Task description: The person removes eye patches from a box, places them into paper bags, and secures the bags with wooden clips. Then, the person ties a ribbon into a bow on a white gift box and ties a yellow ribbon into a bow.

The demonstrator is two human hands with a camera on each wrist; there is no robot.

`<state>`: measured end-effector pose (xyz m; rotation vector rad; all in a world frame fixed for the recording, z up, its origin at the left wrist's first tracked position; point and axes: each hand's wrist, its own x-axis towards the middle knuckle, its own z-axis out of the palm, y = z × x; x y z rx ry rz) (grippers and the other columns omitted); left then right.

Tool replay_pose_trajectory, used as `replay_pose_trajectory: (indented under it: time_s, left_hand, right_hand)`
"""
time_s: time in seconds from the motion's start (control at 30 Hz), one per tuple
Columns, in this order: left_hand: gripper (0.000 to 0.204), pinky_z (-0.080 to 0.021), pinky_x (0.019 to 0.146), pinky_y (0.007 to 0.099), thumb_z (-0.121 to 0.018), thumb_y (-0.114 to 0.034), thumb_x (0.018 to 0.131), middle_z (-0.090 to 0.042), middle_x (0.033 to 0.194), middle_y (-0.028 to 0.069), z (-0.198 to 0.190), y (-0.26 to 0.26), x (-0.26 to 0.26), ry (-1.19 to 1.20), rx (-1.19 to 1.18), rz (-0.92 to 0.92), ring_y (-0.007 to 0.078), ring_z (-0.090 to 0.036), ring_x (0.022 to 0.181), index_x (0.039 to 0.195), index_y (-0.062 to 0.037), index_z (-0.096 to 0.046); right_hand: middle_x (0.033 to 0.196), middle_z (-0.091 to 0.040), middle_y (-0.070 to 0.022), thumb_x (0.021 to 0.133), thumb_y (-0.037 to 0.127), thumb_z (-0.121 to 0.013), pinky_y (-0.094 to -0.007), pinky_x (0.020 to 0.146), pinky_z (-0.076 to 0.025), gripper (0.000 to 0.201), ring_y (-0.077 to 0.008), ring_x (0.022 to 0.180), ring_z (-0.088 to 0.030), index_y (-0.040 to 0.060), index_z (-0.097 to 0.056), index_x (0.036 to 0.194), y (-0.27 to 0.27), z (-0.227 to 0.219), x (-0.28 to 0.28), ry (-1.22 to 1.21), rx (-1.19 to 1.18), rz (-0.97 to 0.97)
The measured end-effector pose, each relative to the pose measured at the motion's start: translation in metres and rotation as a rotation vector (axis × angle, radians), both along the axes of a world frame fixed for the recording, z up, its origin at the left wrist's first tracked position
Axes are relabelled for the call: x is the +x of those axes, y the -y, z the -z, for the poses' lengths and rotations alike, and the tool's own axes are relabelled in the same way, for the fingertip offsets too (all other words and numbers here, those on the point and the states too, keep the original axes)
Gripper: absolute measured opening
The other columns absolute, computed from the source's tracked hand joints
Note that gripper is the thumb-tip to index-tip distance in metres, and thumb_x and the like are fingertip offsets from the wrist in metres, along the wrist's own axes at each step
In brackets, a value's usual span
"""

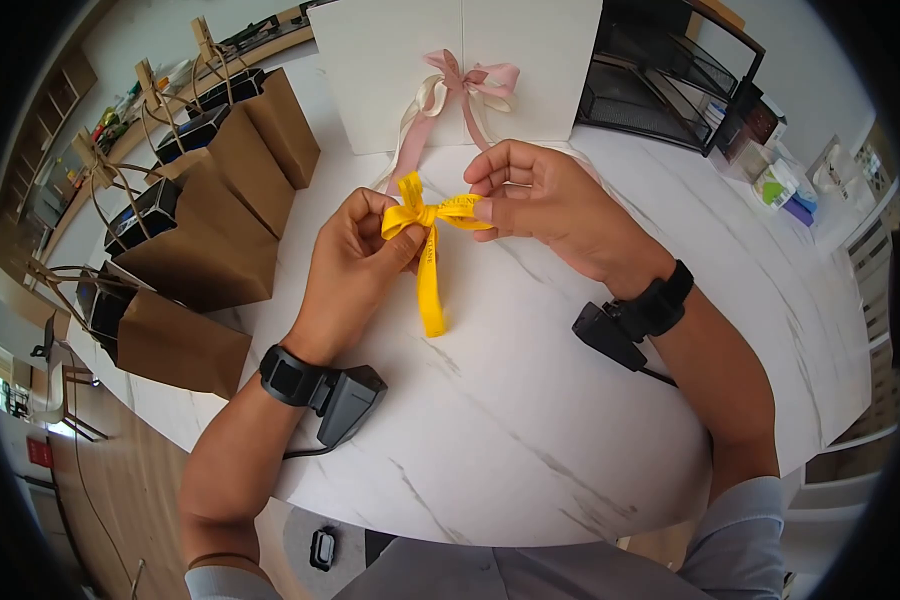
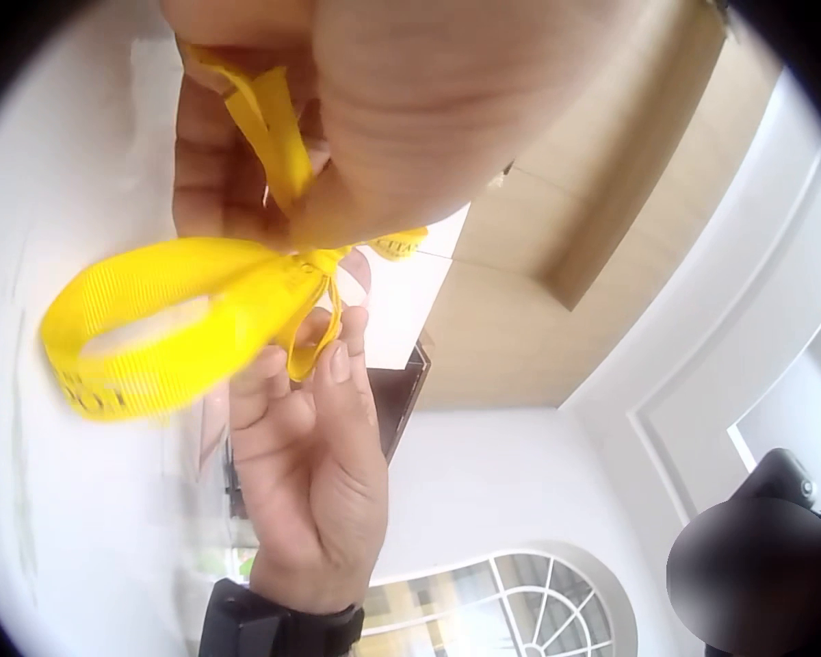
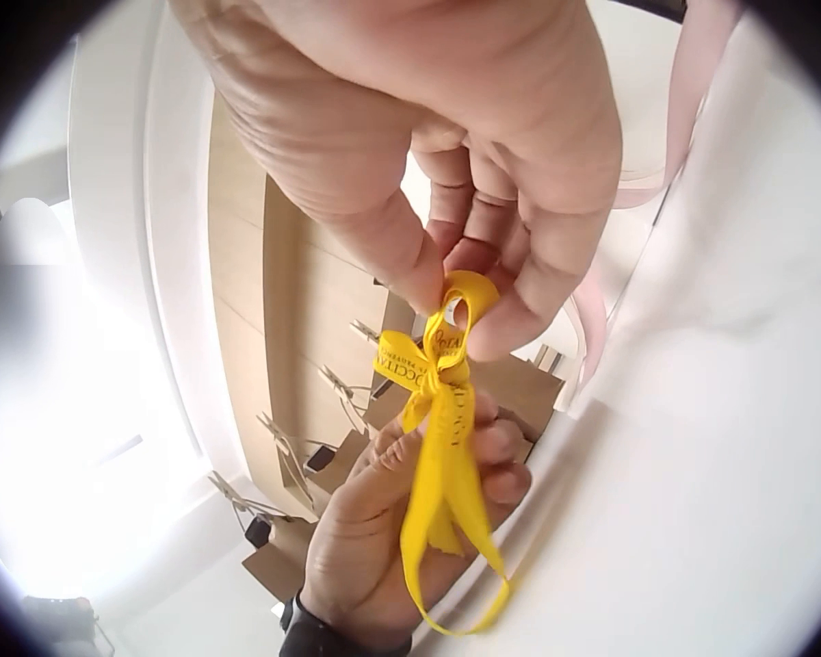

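Note:
A yellow ribbon (image 1: 429,290) with dark printed lettering is tied in a bow, held up over the table between both hands. My left hand (image 1: 345,270) pinches it by the left loop close to the knot, thumb in front. On the other side, my right hand (image 1: 560,210) pinches the right loop between thumb and fingers, its other fingers loosely bent. From the knot a long doubled length hangs down; the left wrist view shows this yellow ribbon (image 2: 233,281) as a wide loop near the camera. The right wrist view shows fingertips right at the small upper loop of the bow (image 3: 448,424).
Several brown paper bags (image 1: 200,245) with clothespins on their handles line the left side of the marble-patterned table (image 1: 530,420). At the back stands a white box (image 1: 385,70) with a pink and cream bow (image 1: 455,80). A black mesh rack (image 1: 640,100) stands back right.

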<state>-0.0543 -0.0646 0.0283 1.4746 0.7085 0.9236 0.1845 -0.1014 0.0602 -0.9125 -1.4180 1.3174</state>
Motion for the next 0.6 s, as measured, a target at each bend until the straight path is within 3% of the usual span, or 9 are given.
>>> replay_pose_trajectory:
  time_s: [0.13, 0.2, 0.23, 0.3, 0.33, 0.4, 0.43, 0.6]
  left_hand:
    - [0.027, -0.053, 0.093, 0.0285, -0.071, -0.007, 0.097, -0.067, 0.110, 0.0080, 0.002, 0.004, 0.007, -0.071, 0.177, -0.126, 0.0124, -0.064, 0.105, 0.117, -0.0023, -0.053]
    - [0.031, -0.050, 0.094, 0.0258, -0.075, -0.006, 0.092, -0.065, 0.114, 0.0069, 0.002, 0.003, 0.008, -0.068, 0.465, -0.312, 0.0095, -0.058, 0.114, 0.117, -0.0011, -0.056]
    - [0.031, -0.050, 0.094, 0.0258, -0.075, -0.006, 0.092, -0.065, 0.114, 0.0069, -0.001, 0.003, 0.005, -0.070, 0.465, -0.311, 0.0095, -0.058, 0.114, 0.117, -0.0011, -0.056]
    - [0.021, -0.049, 0.080, 0.0220, -0.076, -0.003, 0.091, -0.067, 0.105, 0.0031, -0.017, 0.007, -0.005, -0.199, 0.836, -0.398, 0.0062, -0.061, 0.098, 0.108, -0.0005, -0.062]
    - [0.021, -0.049, 0.080, 0.0220, -0.076, -0.003, 0.091, -0.067, 0.105, 0.0031, -0.026, 0.014, -0.004, -0.199, 0.837, -0.399, 0.0062, -0.061, 0.098, 0.108, -0.0005, -0.062]
    - [0.013, -0.046, 0.068, 0.0200, -0.078, -0.003, 0.090, -0.067, 0.093, 0.0002, -0.037, 0.031, 0.004, -0.360, 0.523, -0.178, 0.0042, -0.061, 0.080, 0.096, -0.0011, -0.067]
    - [0.013, -0.046, 0.062, 0.0203, -0.080, -0.003, 0.087, -0.068, 0.084, -0.0006, -0.036, 0.033, 0.009, -0.353, 0.672, -0.209, 0.0036, -0.060, 0.069, 0.093, -0.0009, -0.068]
    - [0.018, -0.051, 0.068, 0.0220, -0.082, -0.002, 0.085, -0.069, 0.086, 0.0020, -0.028, 0.026, 0.009, -0.284, 0.708, -0.214, 0.0063, -0.062, 0.074, 0.095, 0.0009, -0.067]
  right_hand:
    - [0.107, -0.067, -0.0114, 0.094, 0.007, -0.071, -0.0316, 0.091, -0.059, 0.033, -0.0175, 0.099, -0.070, -0.0044, -0.056, 0.122, -0.001, -0.002, 0.001, -0.007, -0.096, 0.050]
    - [0.108, -0.068, -0.0127, 0.095, 0.007, -0.071, -0.0321, 0.092, -0.059, 0.033, -0.0190, 0.101, -0.070, -0.0043, -0.056, 0.122, 0.000, 0.000, 0.001, -0.067, -0.124, 0.039]
    - [0.109, -0.068, -0.0138, 0.096, 0.008, -0.070, -0.0325, 0.092, -0.059, 0.033, -0.0198, 0.101, -0.070, -0.0037, -0.055, 0.123, 0.001, -0.001, -0.002, -0.116, -0.167, 0.032]
    - [0.111, -0.069, -0.0150, 0.097, 0.008, -0.069, -0.0329, 0.093, -0.059, 0.032, -0.0207, 0.102, -0.071, -0.0031, -0.054, 0.123, 0.003, -0.001, -0.006, -0.166, -0.208, 0.025]
    - [0.112, -0.069, -0.0159, 0.097, 0.009, -0.069, -0.0337, 0.094, -0.059, 0.031, -0.0215, 0.103, -0.071, -0.0026, -0.054, 0.122, 0.004, 0.000, -0.008, -0.214, -0.224, 0.006]
    - [0.113, -0.069, -0.0169, 0.098, 0.009, -0.069, -0.0345, 0.096, -0.059, 0.030, -0.0223, 0.103, -0.071, -0.0020, -0.054, 0.122, 0.005, -0.001, -0.013, -0.253, -0.238, -0.020]
    - [0.112, -0.069, -0.0158, 0.098, 0.010, -0.068, -0.0343, 0.096, -0.058, 0.028, -0.0216, 0.103, -0.070, -0.0011, -0.054, 0.120, 0.007, 0.000, -0.016, -0.270, -0.235, -0.032]
    - [0.110, -0.067, -0.0121, 0.099, 0.011, -0.067, -0.0331, 0.096, -0.055, 0.023, -0.0189, 0.104, -0.067, 0.0016, -0.054, 0.115, 0.009, 0.008, -0.031, -0.300, -0.211, -0.004]
